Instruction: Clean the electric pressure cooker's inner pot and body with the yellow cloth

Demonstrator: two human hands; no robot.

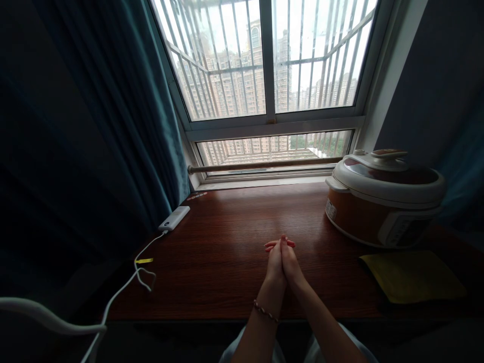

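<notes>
My left hand (275,259) and my right hand (289,258) are clasped together above the wooden table (212,262), near its front edge. Their fingers are interlaced and the thumbs lie side by side on top. No object shows between the palms, though the inside of the clasp is hidden. A beaded bracelet (265,312) circles my left wrist. To the right of my hands lies a folded yellow-green cloth (414,277). Behind that cloth stands an electric cooker (363,214) with its lid on.
A white power bank (174,219) lies at the table's left edge, with a white cable (123,288) plugged in and a yellow tag (144,260) on the cable. Blue curtains (151,126) hang at the left. A barred window (270,65) rises behind the table.
</notes>
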